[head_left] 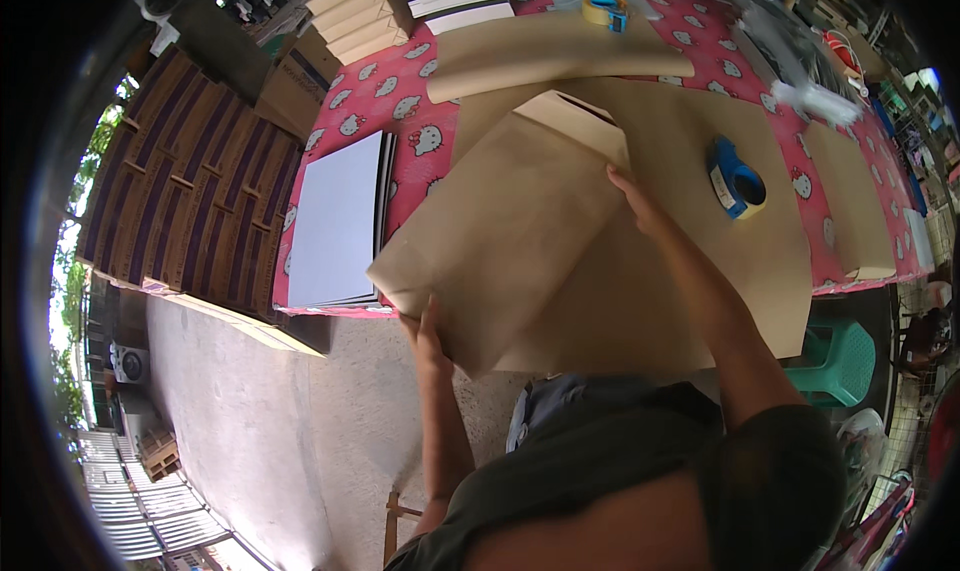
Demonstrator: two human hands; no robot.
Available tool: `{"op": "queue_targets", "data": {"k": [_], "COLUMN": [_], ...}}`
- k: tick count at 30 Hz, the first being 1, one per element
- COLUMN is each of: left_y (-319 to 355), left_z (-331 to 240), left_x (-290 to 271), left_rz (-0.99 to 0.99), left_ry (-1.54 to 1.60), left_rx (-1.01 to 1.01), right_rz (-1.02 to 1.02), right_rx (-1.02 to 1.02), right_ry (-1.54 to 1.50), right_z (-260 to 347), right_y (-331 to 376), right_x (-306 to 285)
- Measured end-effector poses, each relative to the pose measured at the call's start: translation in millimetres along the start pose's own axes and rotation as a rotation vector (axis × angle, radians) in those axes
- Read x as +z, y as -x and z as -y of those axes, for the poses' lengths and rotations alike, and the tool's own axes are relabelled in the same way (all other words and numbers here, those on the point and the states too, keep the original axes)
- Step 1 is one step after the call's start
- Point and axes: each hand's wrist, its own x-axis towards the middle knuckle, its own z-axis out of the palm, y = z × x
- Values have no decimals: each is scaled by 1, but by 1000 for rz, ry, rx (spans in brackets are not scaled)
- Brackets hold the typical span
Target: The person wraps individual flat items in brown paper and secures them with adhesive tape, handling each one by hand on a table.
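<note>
A flat package wrapped in brown kraft paper [500,211] is tilted over the table between my two hands. Its far end shows a folded flap with a dark slit along the edge. My left hand [428,343] grips the near left corner, thumb on top and the other fingers underneath, partly hidden. At the far right edge my right hand [640,203] holds the package beside the folded end. Under it lies a large brown paper sheet [740,291], overhanging the table's near edge. A blue tape dispenser [728,171] rests on that sheet, right of my right hand.
A stack of white boards [335,221] sits at the left on the pink printed tablecloth [425,139]. Curled brown paper [560,56] and a second tape dispenser [606,14] lie farther back. Stacked cartons [190,181] stand left; a green stool [840,361] is at right.
</note>
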Motion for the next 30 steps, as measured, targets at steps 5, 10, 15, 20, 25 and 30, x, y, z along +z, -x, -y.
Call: {"op": "queue_targets", "data": {"k": [5,10,15,20,25,30], "left_y": [-107,-238,-299,-138,-13,15], "left_z": [-2,6,-29,43,45,58], "left_x": [23,72,173,256,174,165], "left_rz": [244,632,797,483,589,365], "left_ry": [-1105,-991,-1708,-1721,-1660,-1556], "left_rx": [409,662,1046,786,938,940], "right_rz": [-235,12,429,1060,608,509], "right_rx": [98,-102,2,-206,-333,-1271], "right_ry": [-12,228,162,372,510,1346], "right_z": [-27,-78,-14,18,82,16], "right_y": [100,170,221,214,124,48], "right_x": [-40,-20,48,44,-19,-23]}}
